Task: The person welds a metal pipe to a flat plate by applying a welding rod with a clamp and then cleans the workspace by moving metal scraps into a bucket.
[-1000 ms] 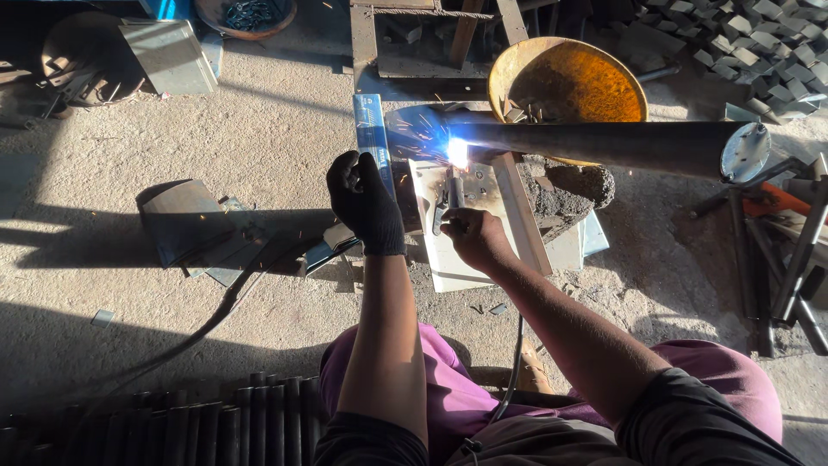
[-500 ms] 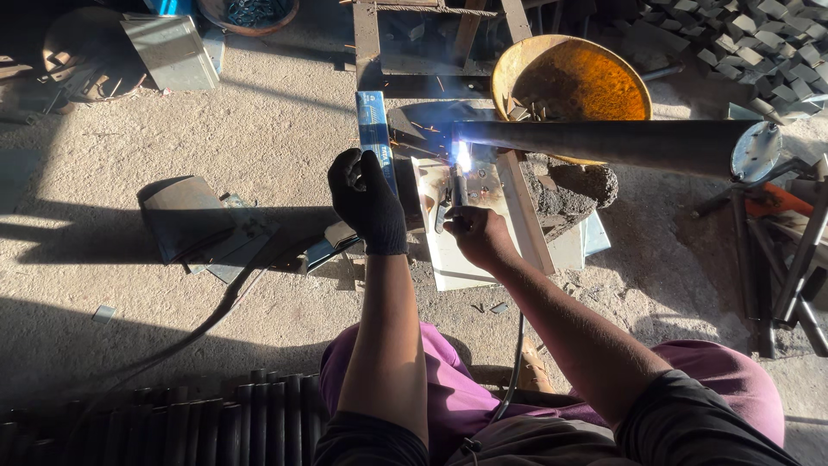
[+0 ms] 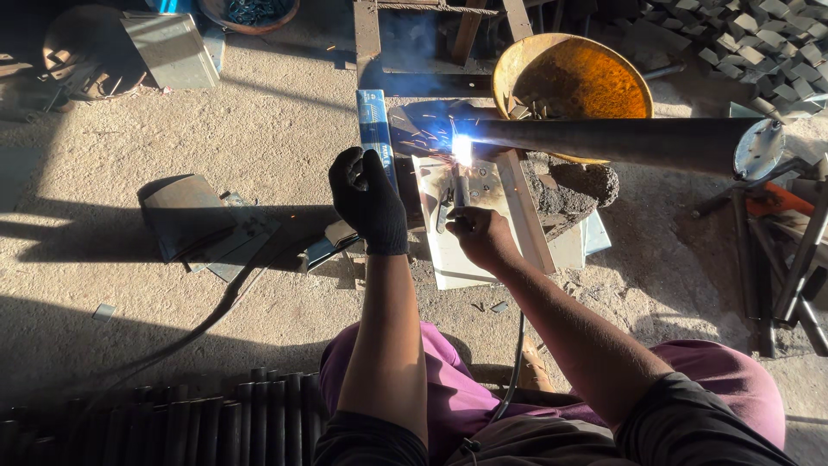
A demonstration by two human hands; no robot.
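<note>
**Metal, cloth and grit**

A matt black knitted cloth glove is covering the left hand (image 3: 369, 200); the right hand (image 3: 483, 237) is showing bare skin. The pipe (image 3: 604, 142) is looking like dark, smooth metal, its end cap (image 3: 758, 148) shining bright. The bowl (image 3: 573, 79) is wearing rough orange rust. The plate (image 3: 461, 250) is gleaming as pale, smooth sheet metal. The floor (image 3: 259, 121) is lying sandy, rough and matt. The trousers (image 3: 448, 371) are appearing as soft purple cloth.
</note>
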